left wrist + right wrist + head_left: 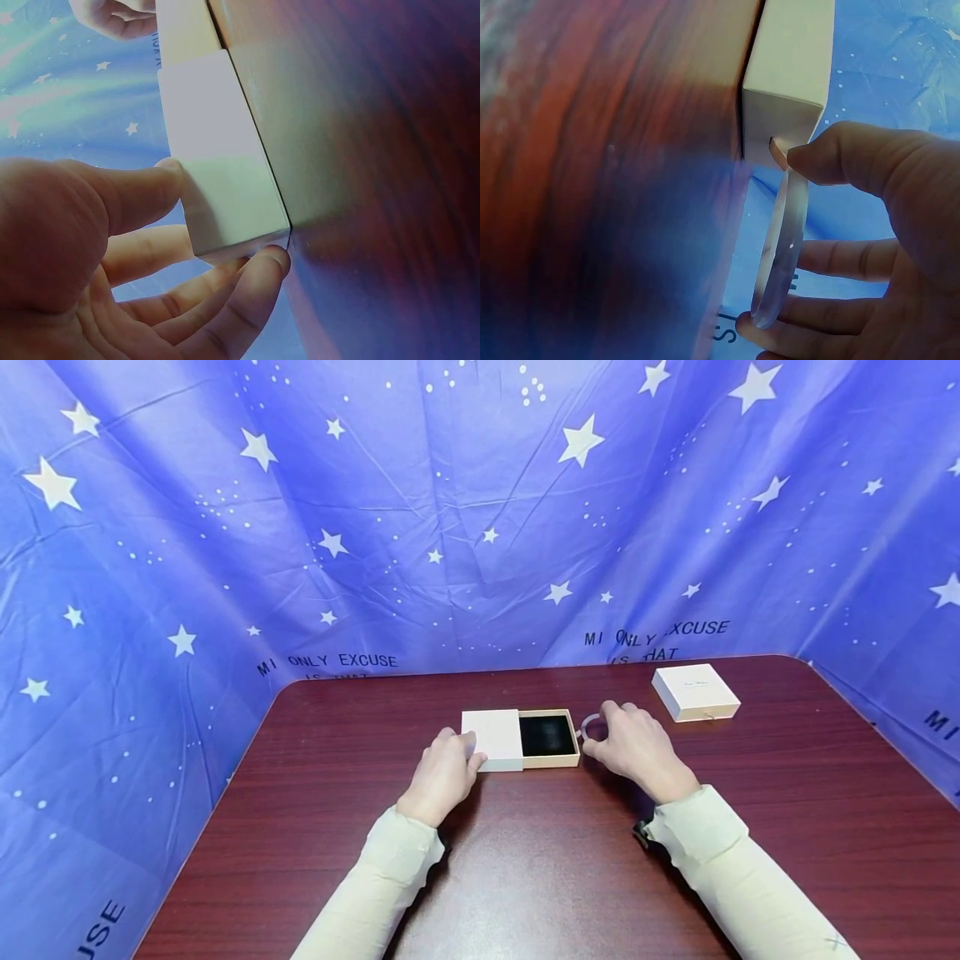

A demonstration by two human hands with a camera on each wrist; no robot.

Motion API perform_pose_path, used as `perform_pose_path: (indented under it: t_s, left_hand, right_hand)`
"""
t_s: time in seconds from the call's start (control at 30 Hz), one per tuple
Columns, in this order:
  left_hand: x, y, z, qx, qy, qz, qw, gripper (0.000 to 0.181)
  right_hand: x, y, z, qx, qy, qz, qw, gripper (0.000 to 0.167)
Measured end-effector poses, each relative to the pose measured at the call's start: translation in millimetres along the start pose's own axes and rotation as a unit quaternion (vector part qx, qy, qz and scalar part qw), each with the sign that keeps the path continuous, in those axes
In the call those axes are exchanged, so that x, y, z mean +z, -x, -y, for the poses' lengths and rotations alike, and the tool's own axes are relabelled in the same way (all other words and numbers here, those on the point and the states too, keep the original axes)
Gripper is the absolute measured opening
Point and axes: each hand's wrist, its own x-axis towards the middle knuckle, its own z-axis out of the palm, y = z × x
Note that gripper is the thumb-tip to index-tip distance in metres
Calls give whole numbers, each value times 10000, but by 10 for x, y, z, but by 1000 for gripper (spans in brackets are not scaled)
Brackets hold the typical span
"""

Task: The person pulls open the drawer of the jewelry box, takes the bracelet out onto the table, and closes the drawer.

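A white box sleeve [492, 740] lies on the table with its drawer [551, 762] partly out to the right, showing a black lining [547, 735]. My left hand [444, 770] grips the sleeve's left end, thumb on the near side [217, 135] and fingertips at the end face. To the right of the drawer, my right hand [636, 745] holds a pale, glossy bangle [781, 251] between thumb and fingers. A small ribbon tab [778, 153] sticks out of the drawer's end face, by the right thumb and the bangle's upper edge.
Another white box [693, 689], closed, sits at the back right of the dark red wooden table [525, 868]. A blue curtain with stars [450, 527] hangs behind the table and along both sides.
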Motion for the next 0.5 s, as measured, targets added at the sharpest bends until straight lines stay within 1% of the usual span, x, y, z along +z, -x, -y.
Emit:
perform_pose_path:
  t_s: [0.17,0.5]
  left_hand:
    - [-7,0,-8,-1,-8,-4,10000,16]
    - [-6,19,-15,-17,-25,16,10000,19]
  right_hand:
    - [5,3,-11,2,41,-19,10000,42]
    - [34,12,-35,47,52,79,9999,43]
